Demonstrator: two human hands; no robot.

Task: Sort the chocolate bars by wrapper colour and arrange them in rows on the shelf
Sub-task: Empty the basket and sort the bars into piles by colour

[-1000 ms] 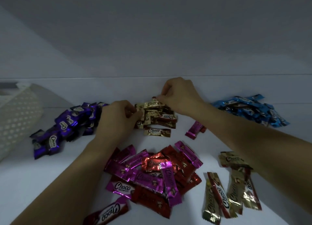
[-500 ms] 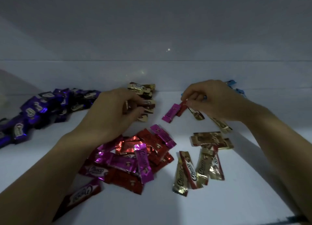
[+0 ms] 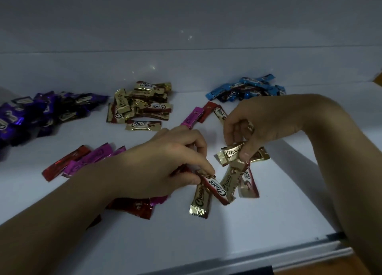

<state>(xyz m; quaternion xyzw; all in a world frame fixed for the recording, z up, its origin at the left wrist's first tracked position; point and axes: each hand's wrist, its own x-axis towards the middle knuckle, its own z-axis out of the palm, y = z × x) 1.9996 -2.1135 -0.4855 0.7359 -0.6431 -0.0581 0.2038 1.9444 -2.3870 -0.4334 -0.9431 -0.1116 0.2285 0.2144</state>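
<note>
Two bars are held at centre: the right hand (image 3: 268, 126) pinches a gold bar (image 3: 230, 154), the left hand (image 3: 165, 161) a red-edged bar (image 3: 216, 190). Above lie the purple pile (image 3: 41, 113), gold pile (image 3: 142, 105) and blue pile (image 3: 248, 88) on the shelf (image 3: 268, 223).

1. We see purple bars (image 3: 41, 113) heaped back left on the shelf (image 3: 268, 223), a gold heap (image 3: 142, 105) mid-back, and blue bars (image 3: 248, 88) back right.
2. Red and pink bars (image 3: 86, 161) lie mixed in front.
3. Loose gold bars (image 3: 200, 200) lie crossed at the front. We see the right hand (image 3: 268, 126) pinching a gold bar (image 3: 230, 155) and the left hand (image 3: 165, 161) pinching a red-edged bar (image 3: 215, 189).
</note>
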